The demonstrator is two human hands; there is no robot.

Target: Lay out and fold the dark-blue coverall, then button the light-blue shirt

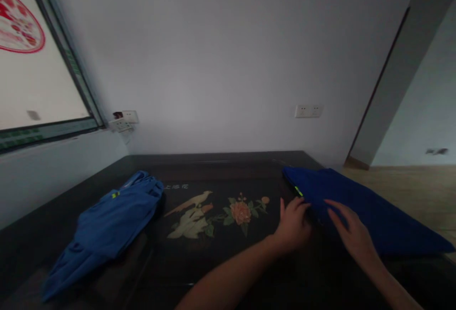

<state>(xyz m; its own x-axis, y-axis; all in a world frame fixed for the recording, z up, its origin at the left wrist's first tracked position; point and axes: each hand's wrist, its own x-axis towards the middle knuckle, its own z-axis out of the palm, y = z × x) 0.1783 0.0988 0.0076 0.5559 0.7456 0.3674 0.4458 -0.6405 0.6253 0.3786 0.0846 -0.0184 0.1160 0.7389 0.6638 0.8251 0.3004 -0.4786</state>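
A dark blue garment [370, 215] lies spread flat on the right side of the dark table, narrowing to a point at the far right. Its left edge carries a small yellow tag [298, 191]. My left hand [294, 222] is at that edge just below the tag, fingers bent and closed on the cloth, with one finger sticking up apart. Over the same garment, my right hand [352, 234] points left with its fingers apart and nothing visible between them. Dim light and blur hide the exact fingertip contact.
A lighter blue bunched garment [110, 219] with a yellow tag lies at the left of the table [221, 267]. Bird and flower pictures [240, 212] decorate the tabletop. Behind stands a white wall with sockets [308, 111]; a window [42, 62] is at the left.
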